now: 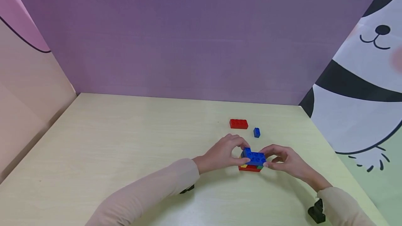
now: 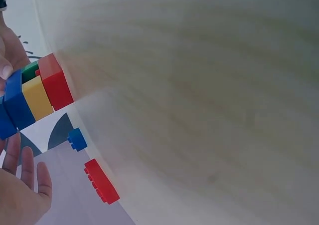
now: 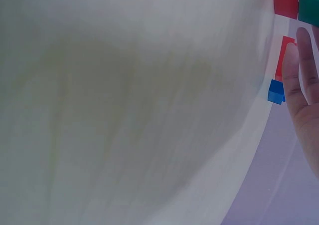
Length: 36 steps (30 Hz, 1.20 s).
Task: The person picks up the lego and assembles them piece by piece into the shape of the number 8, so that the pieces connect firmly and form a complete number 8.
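Note:
A small stack of toy building bricks stands on the table between both hands. Its bottom is a red brick (image 1: 250, 168), with a yellow brick (image 2: 37, 98) and a green brick (image 2: 30, 71) side by side above it. Across these lies a long blue brick (image 1: 258, 158), topped at its left end by a small blue brick (image 1: 246, 151). My left hand (image 1: 221, 152) pinches the stack's left end at the small blue brick, thumb in front and index finger behind. With thumb and index finger, my right hand (image 1: 287, 162) grips the long blue brick's right end.
Behind the stack lie a loose red brick (image 1: 238, 124) and another small blue brick (image 1: 257, 132). A purple panel (image 1: 188, 44) rises at the table's back edge. Printed panels flank both sides, a panda figure (image 1: 361, 121) on the right one.

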Available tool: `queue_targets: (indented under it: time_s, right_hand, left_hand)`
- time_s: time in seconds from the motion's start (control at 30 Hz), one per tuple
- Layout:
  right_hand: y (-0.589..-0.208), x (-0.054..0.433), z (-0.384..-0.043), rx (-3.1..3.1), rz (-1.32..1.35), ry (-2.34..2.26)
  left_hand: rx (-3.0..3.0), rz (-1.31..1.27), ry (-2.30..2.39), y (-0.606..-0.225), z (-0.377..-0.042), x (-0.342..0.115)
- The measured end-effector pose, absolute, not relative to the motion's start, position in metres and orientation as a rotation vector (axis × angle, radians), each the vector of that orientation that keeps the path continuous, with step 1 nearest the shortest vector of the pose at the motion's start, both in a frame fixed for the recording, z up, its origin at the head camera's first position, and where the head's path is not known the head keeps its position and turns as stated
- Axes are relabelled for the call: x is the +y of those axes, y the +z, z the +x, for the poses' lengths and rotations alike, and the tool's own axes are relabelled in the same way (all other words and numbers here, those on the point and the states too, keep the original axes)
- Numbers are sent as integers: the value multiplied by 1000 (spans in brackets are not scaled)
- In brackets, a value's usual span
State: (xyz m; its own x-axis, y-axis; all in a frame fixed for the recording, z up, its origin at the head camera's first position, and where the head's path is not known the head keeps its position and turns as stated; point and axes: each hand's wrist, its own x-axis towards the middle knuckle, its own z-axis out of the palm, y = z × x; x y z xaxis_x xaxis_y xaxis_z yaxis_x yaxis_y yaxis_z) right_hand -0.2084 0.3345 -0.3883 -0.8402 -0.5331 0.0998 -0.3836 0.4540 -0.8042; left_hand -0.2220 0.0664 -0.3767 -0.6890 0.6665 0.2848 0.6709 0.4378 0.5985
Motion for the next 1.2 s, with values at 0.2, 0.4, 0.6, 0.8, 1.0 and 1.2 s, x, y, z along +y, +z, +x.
queue_targets:
  time_s: [0.2, 0.4, 0.6, 0.8, 1.0, 1.2]
  right_hand:
    - [-388, 334, -208, 2533, -794, -1336]
    - [-389, 334, -208, 2527, -798, -1345]
    - [-389, 334, -208, 2511, -831, -1357]
    - [-388, 334, -208, 2505, -832, -1360]
    - [-388, 334, -208, 2512, -834, -1355]
    - [-389, 334, -208, 2525, -807, -1350]
  left_hand:
    - [-2648, -1238, -1160, -379, -223, 66]
    - [-2651, -1249, -1220, -380, -225, 66]
    - [-2668, -1244, -1220, -378, -228, 67]
    - [-2693, -1225, -1204, -376, -229, 68]
    - [-2699, -1215, -1201, -373, -228, 67]
    - [-2712, -1220, -1171, -371, -226, 67]
